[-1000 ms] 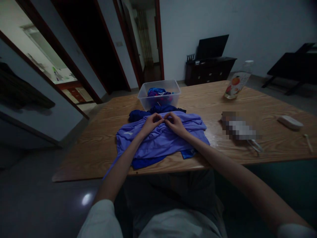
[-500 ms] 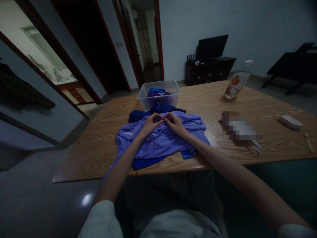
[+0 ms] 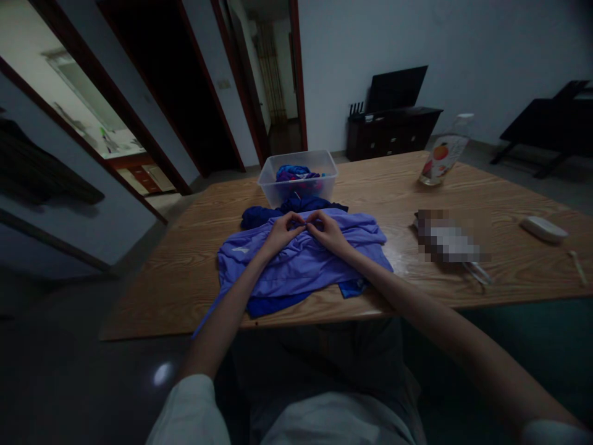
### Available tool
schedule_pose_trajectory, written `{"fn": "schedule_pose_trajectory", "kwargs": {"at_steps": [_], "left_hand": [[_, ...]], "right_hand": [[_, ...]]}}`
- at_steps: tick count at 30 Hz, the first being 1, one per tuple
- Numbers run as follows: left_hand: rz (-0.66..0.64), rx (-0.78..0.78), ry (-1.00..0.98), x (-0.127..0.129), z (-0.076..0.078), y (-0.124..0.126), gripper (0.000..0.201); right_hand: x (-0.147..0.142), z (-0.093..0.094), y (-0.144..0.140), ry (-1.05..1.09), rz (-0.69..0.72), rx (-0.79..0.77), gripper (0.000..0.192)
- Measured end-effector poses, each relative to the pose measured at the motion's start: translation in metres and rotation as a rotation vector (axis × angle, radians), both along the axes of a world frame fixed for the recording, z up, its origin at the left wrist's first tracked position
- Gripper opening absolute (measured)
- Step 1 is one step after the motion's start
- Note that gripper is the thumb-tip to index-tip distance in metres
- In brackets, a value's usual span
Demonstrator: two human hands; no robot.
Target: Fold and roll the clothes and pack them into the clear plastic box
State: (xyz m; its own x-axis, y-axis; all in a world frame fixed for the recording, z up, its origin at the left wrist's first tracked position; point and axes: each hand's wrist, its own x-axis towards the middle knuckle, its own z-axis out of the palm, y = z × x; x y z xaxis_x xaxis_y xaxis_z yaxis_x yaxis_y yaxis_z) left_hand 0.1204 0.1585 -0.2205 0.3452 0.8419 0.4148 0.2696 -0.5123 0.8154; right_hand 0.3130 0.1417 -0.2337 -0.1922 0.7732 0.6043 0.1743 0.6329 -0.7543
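A light purple garment (image 3: 296,266) lies spread on the wooden table (image 3: 194,259), over a darker blue garment (image 3: 264,215) that shows at its far and near edges. My left hand (image 3: 281,232) and my right hand (image 3: 330,232) rest side by side on the purple cloth near its far edge, fingertips almost touching. Both pinch a small fold of the fabric between thumb and fingers.
A clear plastic bin (image 3: 298,176) with coloured clothes stands just behind the garments. A bottle with a fruit label (image 3: 442,157) is at the far right. A blurred item (image 3: 447,241) and a white flat object (image 3: 543,228) lie on the right. Open doorways are at the back left.
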Motion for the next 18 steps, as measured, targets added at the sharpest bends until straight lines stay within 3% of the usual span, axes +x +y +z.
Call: {"fn": "schedule_pose_trajectory", "kwargs": {"at_steps": [18], "left_hand": [[-0.048,-0.062,0.02,0.0007,0.0059,-0.0044,0.036]], "right_hand": [[-0.0002,-0.0009,-0.0002,-0.018,-0.014,0.021,0.017]]}}
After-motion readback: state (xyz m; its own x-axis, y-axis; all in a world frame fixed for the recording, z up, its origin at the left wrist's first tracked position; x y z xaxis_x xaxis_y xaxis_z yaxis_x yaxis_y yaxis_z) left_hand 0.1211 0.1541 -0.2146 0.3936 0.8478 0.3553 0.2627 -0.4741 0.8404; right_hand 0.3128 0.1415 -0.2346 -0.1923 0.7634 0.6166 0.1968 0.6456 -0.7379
